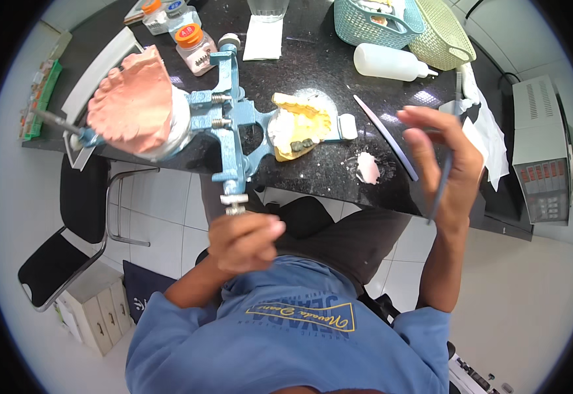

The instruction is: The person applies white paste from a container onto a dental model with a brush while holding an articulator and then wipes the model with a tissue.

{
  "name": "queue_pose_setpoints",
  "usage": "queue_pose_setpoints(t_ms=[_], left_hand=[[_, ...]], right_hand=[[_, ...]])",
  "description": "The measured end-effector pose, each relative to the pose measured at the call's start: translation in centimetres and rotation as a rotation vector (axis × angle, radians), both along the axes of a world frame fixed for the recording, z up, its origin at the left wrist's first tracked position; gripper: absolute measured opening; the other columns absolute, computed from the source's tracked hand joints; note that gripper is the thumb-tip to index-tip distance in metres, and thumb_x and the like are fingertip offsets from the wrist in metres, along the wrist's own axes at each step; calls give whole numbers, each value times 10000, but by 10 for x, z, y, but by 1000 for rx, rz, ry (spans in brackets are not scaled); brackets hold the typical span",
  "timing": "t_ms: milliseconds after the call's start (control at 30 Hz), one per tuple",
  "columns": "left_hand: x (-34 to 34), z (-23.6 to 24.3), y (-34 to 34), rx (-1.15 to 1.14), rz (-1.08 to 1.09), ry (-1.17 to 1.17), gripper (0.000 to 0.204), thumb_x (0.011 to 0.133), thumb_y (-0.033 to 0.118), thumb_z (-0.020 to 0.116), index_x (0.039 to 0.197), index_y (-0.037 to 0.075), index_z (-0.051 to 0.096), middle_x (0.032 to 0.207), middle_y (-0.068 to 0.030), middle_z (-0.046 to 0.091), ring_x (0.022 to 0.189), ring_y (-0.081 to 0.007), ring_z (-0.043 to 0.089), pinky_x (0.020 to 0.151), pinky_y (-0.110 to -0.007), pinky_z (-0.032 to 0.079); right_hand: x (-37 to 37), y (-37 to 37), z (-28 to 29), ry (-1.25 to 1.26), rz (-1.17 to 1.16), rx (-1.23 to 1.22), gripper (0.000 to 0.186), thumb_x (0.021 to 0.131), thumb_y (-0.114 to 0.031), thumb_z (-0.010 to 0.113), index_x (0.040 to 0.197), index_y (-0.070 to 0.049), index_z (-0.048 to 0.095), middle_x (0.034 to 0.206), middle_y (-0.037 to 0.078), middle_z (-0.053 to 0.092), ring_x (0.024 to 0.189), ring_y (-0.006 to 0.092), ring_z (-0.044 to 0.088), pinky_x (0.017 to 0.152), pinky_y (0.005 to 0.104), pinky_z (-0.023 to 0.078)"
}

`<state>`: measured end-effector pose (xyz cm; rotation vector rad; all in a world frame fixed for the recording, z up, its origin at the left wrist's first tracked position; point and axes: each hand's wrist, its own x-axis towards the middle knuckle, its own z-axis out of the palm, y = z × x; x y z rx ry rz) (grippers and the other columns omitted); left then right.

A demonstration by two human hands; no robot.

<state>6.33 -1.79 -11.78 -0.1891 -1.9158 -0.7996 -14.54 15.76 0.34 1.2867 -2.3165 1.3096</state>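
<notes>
A blue dental articulator (232, 141) lies opened out on the black worktop. Its left side carries a pink dental cast (131, 102); on its right sits a yellow and white cast (297, 128) with some dark grey teeth. Just below the articulator's near end, my left hand (244, 241) is closed, its fingers curled; whatever they may hold is hidden. My right hand (454, 157) is raised over the worktop's right side, thumb and forefinger apart. A slim grey-blue tool (442, 187) is held slantwise in it, its kind unclear. Beside that hand lies a pale pink and violet stick-like tool (386, 136).
A smear of pale pink material (368, 168) is on the worktop. Further back are a squeeze bottle (391, 62), a teal basket (372, 26), a green basket (439, 39), orange-lidded jars (195, 49) and a folded white tissue (263, 39). A grey-white appliance (541, 144) stands right.
</notes>
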Motion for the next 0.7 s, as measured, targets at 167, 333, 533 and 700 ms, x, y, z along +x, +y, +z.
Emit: queue_pose_setpoints(t_ms=[167,333,533,700], left_hand=[[23,9,-16,657,60,76,278,972,169,485,1194,7,447,956,-81,494,655,-103,462,516,-210,379],[-8,61,-28,850,0,218,597,960,337,568,1404,33,309,1284,-127,476,1110,-209,505,867,-354,463],[-24,71,-55,971,-323,193,713,914,342,655,1436,43,273,1393,-104,445,1254,-218,474,1037,-430,404],[-35,72,-64,898,-282,141,606,964,323,578,1428,46,303,1390,-183,475,1244,-241,504,1000,-363,455]], right_hand=[[4,-16,-9,151,164,199,329,780,-139,749,1091,-72,665,871,108,670,830,278,595,745,378,488],[-1,-22,-15,181,225,244,347,782,-131,739,1115,-87,653,810,107,641,892,290,583,789,411,473],[-4,-30,-13,200,249,279,361,766,-103,738,1118,-100,657,785,107,629,890,291,573,810,417,467],[-2,-30,-9,114,254,318,387,756,-77,727,1133,-96,645,857,115,646,888,287,591,807,406,483]])
